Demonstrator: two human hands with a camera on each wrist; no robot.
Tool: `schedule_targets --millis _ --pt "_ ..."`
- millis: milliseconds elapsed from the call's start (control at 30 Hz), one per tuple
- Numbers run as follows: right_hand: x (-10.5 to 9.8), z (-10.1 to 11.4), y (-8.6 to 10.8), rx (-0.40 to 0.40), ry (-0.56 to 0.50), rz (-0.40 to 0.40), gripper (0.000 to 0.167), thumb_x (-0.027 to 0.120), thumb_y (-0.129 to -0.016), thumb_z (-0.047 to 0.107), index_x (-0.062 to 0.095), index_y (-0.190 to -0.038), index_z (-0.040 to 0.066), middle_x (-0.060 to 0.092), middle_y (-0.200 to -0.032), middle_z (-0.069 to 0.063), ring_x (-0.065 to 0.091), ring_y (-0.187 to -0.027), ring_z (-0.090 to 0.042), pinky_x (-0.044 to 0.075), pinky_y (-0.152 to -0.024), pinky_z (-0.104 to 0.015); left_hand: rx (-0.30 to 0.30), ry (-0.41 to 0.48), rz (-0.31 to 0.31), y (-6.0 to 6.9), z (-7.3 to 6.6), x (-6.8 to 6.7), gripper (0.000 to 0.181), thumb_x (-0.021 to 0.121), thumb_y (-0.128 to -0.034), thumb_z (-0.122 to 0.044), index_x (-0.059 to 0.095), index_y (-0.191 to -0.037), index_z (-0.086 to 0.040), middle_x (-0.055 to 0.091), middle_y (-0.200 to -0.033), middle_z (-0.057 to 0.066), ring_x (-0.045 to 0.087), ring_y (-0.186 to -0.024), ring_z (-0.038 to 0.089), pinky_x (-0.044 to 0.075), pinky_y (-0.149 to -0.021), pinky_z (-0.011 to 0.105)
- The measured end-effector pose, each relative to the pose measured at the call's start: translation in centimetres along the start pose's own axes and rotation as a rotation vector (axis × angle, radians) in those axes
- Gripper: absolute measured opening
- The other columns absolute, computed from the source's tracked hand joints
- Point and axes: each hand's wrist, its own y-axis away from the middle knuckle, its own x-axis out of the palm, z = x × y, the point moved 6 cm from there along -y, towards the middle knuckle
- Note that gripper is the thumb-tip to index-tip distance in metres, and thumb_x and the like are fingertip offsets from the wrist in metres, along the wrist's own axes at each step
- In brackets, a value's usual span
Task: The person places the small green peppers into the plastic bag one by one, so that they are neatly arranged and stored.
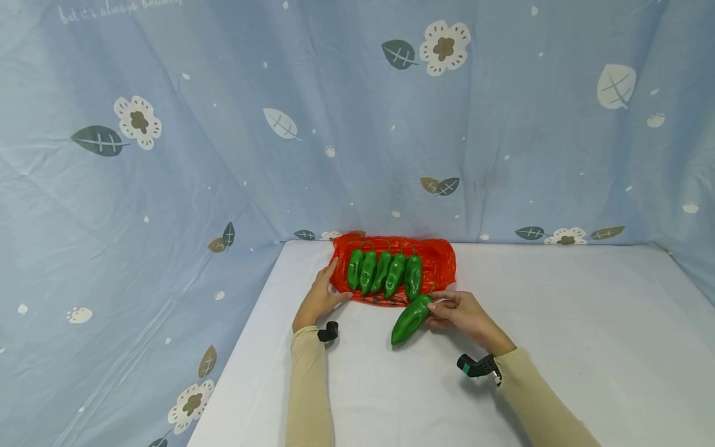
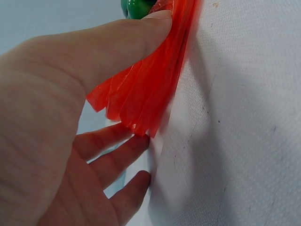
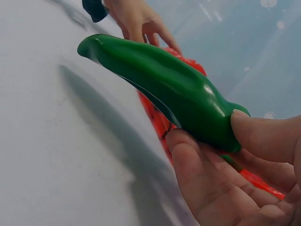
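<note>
My right hand (image 1: 468, 316) pinches a long green pepper (image 1: 410, 321) near its stem end. That pepper is held above the white tabletop in front of the bag, its tip toward the near left; the right wrist view shows its shadow on the cloth. Several more green peppers (image 1: 382, 271) lie side by side, stems away from me, on a spread red plastic bag (image 1: 440, 261). My left hand (image 1: 319, 302) is at the bag's left end, thumb on its front corner and fingers along its side. In the left wrist view the thumb (image 2: 127, 44) touches the gathered red plastic.
The white-covered table (image 1: 564, 335) reaches back to a blue curtain (image 1: 357, 112) printed with leaves and flowers, which also hangs along the left side. The bag lies near the table's back edge. A small black wrist camera (image 1: 475, 366) sits on the right wrist.
</note>
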Motion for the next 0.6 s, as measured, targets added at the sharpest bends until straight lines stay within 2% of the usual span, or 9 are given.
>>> schedule_targets --millis 367,600 --pt "-0.8 1.5 -0.1 -0.052 0.046 0.008 0.055 0.062 -0.102 0.006 0.04 -0.145 -0.021 0.075 -0.114 -0.021 0.078 -0.088 -0.016 0.065 -0.084 -0.029 0.023 0.004 -0.01 0.0 -0.2 -0.1 0.098 0.081 -0.0885 -0.026 0.022 -0.167 -0.022 0.029 -0.167 0.024 0.032 -0.155 0.044 0.03 -0.126 0.062" --pt "-1.6 1.9 -0.2 -0.04 0.045 0.011 0.057 0.062 -0.103 0.008 0.039 -0.147 -0.019 0.076 -0.111 -0.015 0.079 -0.091 -0.019 0.064 -0.088 -0.036 -0.001 0.012 -0.007 0.0 -0.1 -0.1 0.098 0.081 -0.0887 -0.026 0.021 -0.167 -0.024 0.028 -0.168 0.023 0.03 -0.155 0.044 0.029 -0.126 0.062"
